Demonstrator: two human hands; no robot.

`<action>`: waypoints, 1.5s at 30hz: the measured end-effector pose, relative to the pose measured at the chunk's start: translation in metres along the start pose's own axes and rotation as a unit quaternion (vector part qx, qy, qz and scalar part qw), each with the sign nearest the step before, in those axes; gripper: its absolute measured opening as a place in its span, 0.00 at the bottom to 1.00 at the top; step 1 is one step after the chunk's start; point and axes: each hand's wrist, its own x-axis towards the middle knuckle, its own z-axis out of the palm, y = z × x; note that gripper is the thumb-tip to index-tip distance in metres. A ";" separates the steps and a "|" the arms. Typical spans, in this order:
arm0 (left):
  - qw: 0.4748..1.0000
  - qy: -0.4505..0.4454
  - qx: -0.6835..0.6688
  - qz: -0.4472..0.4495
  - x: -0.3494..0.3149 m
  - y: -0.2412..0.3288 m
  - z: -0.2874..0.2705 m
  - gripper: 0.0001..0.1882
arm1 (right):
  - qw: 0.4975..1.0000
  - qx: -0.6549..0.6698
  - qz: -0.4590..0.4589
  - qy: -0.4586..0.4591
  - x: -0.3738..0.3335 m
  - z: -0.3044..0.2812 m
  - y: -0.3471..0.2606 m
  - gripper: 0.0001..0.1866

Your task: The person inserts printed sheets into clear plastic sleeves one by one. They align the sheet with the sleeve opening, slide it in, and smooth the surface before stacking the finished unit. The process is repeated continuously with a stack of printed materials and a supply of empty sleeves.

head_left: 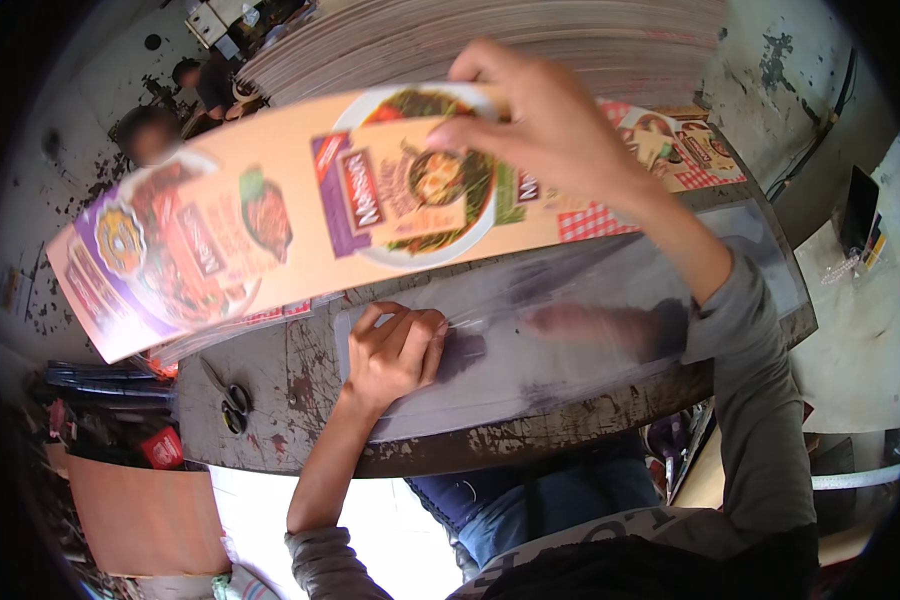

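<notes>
Right grip (545,115) pinches printed strip (295,240) by far edge; left grip (398,350), hold unclear, curls on clear sheet (530,375) along counter (275,440) edge.

wall (738,75): pale, dark blotches | tabletop (295,390): grey, scratched, worn | floor (260,525): glaring white, lower left | cable (842,104): black, along right-hand wall
</notes>
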 end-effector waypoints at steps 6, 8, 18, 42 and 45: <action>0.990 0.009 -0.040 -0.133 -0.003 0.002 0.001 0.07 | 0.993 -0.090 0.035 -0.072 -0.034 0.012 0.023 0.18; 0.988 0.022 -0.030 -0.150 -0.005 -0.001 0.000 0.08 | 0.983 -0.093 0.105 -0.121 -0.046 -0.004 0.039 0.16; 0.981 -0.163 -0.068 -0.085 -0.002 -0.041 -0.035 0.20 | 0.918 -0.073 0.291 -0.261 -0.074 -0.118 0.096 0.14; 0.653 -0.071 -0.497 -0.567 -0.015 -0.059 -0.022 0.15 | 0.930 -0.123 0.244 -0.244 -0.082 -0.121 0.117 0.19; 0.646 -0.068 -0.501 -0.572 -0.024 -0.063 -0.020 0.16 | 0.924 -0.145 0.253 -0.247 -0.080 -0.116 0.119 0.20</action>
